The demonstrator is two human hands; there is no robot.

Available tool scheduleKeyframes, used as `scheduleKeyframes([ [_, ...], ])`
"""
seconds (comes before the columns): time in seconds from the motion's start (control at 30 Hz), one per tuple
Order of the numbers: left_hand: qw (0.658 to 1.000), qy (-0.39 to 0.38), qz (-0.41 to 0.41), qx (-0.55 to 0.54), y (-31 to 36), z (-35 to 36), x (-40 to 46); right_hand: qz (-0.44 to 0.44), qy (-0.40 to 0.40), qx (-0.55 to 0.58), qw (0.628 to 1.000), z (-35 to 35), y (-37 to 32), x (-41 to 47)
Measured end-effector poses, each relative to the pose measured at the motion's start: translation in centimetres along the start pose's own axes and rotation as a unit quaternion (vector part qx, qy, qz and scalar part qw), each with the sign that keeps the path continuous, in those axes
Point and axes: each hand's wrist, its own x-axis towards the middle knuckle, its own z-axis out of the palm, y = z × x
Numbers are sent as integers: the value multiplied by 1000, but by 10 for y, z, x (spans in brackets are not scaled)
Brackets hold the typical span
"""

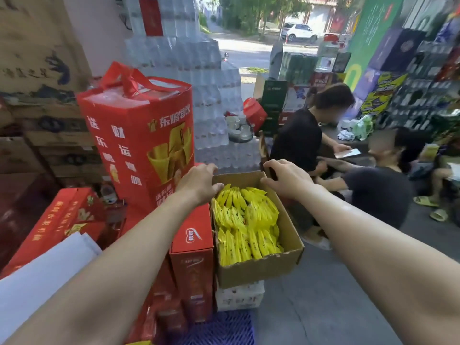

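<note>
Left hand (199, 180) and right hand (286, 178) grip the far corners of the cardboard box (258, 266), fingers curled. Next, likely, a level lift.

The grey concrete floor (323, 307) carries a blue plastic pallet (224, 327). On the pallet stand a white carton (239, 297), bearing the open cardboard box (261, 270), and red cartons (191, 270) just beside it.

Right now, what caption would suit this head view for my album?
Left hand and right hand hold the far rim of a box of yellow packets.
</note>
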Motion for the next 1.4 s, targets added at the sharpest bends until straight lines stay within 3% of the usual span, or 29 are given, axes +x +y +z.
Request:
scheduleKeyframes([
  [0.27, 994, -95, -39, -37, -11, 106, 99, 76, -77, 39, 993, 76, 75, 76],
  [0.5, 975, -134, -147, -98, -23, 202, 131, 115, -163, 64, 978, 154, 137, 117],
  [0.83, 893, -71, -385, -223, -23, 289, 109, 151, -237, 170, 944, 248, 209, 147],
  [1.13, 839, -42, -481, -252, -27, 317, 119, 227, -271, 238, 904, 288, 237, 159],
  [1.4, 826, -6, -502, -257, -22, 331, 125, 211, -254, 191, 924, 293, 255, 172],
])
